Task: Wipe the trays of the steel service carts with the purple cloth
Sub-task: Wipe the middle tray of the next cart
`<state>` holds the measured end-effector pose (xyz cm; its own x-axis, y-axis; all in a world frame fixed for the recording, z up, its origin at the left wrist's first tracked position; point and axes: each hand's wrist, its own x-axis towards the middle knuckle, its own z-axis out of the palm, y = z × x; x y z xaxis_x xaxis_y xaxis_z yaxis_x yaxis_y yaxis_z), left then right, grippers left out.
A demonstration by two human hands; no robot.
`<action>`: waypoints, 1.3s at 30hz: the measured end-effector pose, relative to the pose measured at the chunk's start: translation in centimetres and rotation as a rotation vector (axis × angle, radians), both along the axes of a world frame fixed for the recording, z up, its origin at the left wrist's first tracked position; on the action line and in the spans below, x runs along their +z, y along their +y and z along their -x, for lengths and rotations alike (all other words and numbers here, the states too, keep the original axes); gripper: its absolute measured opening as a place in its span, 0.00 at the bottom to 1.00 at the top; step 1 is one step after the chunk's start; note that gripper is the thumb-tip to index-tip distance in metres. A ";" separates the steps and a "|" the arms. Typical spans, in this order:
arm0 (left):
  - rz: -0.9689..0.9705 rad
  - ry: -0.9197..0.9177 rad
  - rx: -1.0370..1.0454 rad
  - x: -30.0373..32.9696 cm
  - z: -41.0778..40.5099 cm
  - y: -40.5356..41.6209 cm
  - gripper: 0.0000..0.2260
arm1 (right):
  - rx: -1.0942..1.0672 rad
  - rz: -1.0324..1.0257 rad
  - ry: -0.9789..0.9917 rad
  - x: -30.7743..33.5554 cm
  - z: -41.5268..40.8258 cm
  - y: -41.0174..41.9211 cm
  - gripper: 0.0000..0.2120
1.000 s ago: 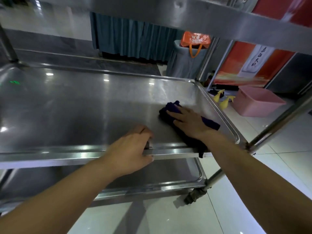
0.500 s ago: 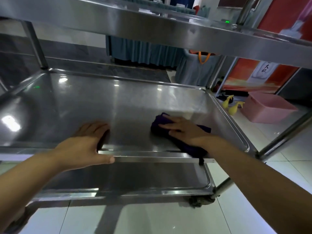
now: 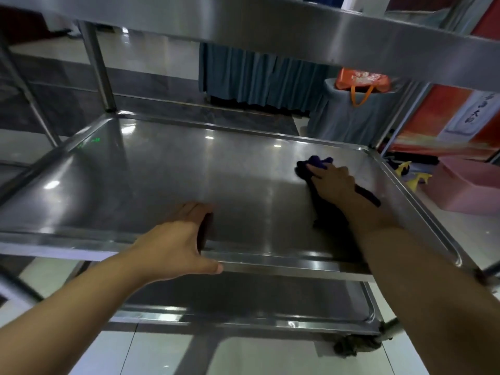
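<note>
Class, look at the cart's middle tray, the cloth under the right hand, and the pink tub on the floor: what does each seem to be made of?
Middle tray: likely polished stainless steel, mirroring ceiling lights.
Purple cloth: soft fabric, matte, bunched in folds.
Pink tub: probably plastic, smooth and uniformly coloured.

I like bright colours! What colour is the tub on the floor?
Pink. The tub shows at the right edge of the head view.
</note>
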<state>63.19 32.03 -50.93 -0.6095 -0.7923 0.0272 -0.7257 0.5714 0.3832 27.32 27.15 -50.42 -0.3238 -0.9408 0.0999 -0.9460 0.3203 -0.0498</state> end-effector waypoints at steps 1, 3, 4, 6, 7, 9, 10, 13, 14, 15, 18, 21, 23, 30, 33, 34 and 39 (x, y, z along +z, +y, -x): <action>-0.006 0.013 0.004 0.0 0.1 0.0 0.53 | 0.110 0.005 0.004 -0.1 -1.7 0.3 0.21; -0.015 0.033 0.018 0.1 0.2 0.2 0.51 | 0.310 -0.017 0.008 -0.5 -5.5 1.5 0.21; -0.018 0.039 0.028 0.1 0.2 0.3 0.51 | 0.402 -0.033 -0.004 -0.6 -7.5 2.4 0.21; -0.009 0.062 0.035 0.1 0.2 0.4 0.55 | 0.553 -0.078 -0.062 -0.4 -11.3 4.6 0.21; 0.000 0.078 0.031 0.1 0.2 0.4 0.57 | 0.627 -0.107 -0.099 -0.4 -12.6 5.7 0.21; 0.020 0.103 0.021 0.0 0.1 0.4 0.59 | 0.751 -0.146 -0.220 -0.3 -13.9 7.4 0.20; 0.025 0.107 0.018 0.0 0.1 0.4 0.59 | 0.792 -0.161 -0.287 -0.3 -14.2 7.9 0.20; 0.027 0.102 0.021 0.0 0.1 0.5 0.58 | 0.802 -0.153 -0.356 -0.3 -13.7 7.3 0.19; 0.027 0.102 0.026 0.1 0.1 0.5 0.58 | 0.772 -0.132 -0.363 -0.3 -13.2 6.4 0.19; 0.026 0.100 0.032 0.1 0.1 0.5 0.57 | 0.738 -0.103 -0.351 -0.4 -12.5 5.3 0.18; 0.027 0.093 0.046 0.1 0.1 0.5 0.57 | 0.638 0.004 -0.235 -1.0 -8.8 0.8 0.18; 0.026 0.094 0.055 -0.1 0.1 0.4 0.56 | 0.425 0.020 -0.139 -0.8 -4.8 -3.0 0.19; 0.029 0.108 0.056 -0.3 0.2 0.4 0.56 | 0.278 0.034 -0.101 -0.6 -3.2 -4.6 0.19; 0.085 0.159 0.024 -0.3 1.1 0.1 0.56 | 0.242 -0.012 -0.002 -0.2 -5.6 -5.1 0.21; 0.092 0.184 0.006 -0.3 1.2 0.1 0.56 | 0.429 -0.040 -0.047 -0.1 -9.2 -2.5 0.21; 0.095 0.189 0.005 -0.4 1.3 0.0 0.57 | 0.485 -0.050 -0.062 -0.2 -10.5 -1.5 0.21; 0.148 0.194 0.031 -0.5 1.2 0.1 0.60 | 0.652 -0.152 -0.138 -0.1 -16.3 3.9 0.20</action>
